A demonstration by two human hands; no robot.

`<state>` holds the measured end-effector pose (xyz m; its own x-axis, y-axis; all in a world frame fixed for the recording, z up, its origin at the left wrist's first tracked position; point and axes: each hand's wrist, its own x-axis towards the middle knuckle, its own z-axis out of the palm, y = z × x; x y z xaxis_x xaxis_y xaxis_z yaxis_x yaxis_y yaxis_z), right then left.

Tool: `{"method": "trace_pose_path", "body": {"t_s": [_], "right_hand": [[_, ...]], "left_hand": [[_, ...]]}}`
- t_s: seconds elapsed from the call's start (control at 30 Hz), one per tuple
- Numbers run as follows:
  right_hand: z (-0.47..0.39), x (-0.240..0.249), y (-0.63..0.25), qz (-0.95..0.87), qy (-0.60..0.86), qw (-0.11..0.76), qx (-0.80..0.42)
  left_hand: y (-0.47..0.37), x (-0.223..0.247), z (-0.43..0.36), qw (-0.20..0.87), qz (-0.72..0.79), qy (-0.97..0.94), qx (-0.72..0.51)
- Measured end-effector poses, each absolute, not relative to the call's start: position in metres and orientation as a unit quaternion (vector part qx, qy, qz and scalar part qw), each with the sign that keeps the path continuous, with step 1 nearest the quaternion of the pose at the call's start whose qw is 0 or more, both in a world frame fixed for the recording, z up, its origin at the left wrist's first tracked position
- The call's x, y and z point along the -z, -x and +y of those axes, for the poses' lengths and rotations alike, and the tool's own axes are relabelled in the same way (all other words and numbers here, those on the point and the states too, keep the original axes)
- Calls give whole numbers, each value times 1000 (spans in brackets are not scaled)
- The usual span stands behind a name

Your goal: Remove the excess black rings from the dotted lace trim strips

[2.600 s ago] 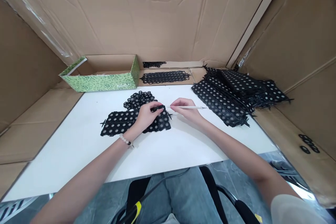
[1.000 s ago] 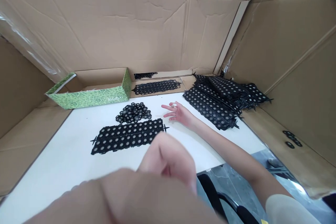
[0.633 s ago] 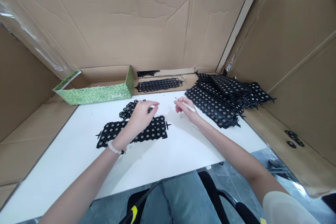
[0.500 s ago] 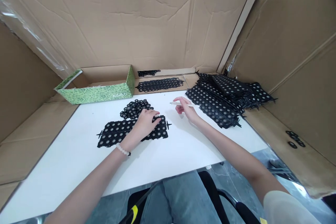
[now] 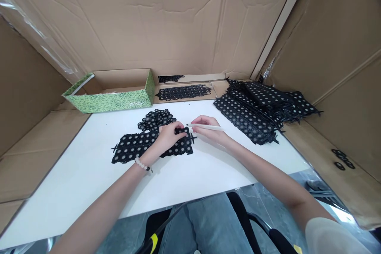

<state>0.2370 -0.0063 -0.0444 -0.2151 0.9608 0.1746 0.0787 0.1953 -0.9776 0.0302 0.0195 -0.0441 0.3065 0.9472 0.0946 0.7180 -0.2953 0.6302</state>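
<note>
A black panel dotted with rows of round pale spots lies flat on the white table, a small cross-shaped piece sticking out at each end. My left hand rests over its right part, thumb and fingers pinched at the top edge near the right end; the fingers partly hide what is between them. My right hand grips a slim white pen-like tool, its dark tip pointing left, close to my left fingertips. Just behind the panel is a heap of loose black rings, touching or nearly touching it.
At the right, a pile of similar black dotted panels covers the table's corner. A green-patterned open box stands back left, beside another black openwork panel on cardboard. Several black rings lie far right. Cardboard walls enclose the table.
My right hand has moved left with the white tool, bringing its tip up to my left fingers. My left hand has shifted slightly right, its fingers now pinched at the panel's top edge.
</note>
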Motion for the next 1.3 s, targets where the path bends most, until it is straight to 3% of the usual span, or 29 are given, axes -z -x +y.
{"method": "trace_pose_path", "body": {"t_s": [0.2, 0.7, 1.3], "right_hand": [[-13, 48, -231, -628, 463, 472, -410], [-15, 43, -234, -595, 440, 515, -432], [-12, 47, -235, -617, 448, 489, -424]], "left_hand": [[-24, 48, 23, 292, 518, -751, -287], [-32, 48, 13, 310, 525, -723, -324], [-34, 55, 15, 316, 522, -721, -329]]}}
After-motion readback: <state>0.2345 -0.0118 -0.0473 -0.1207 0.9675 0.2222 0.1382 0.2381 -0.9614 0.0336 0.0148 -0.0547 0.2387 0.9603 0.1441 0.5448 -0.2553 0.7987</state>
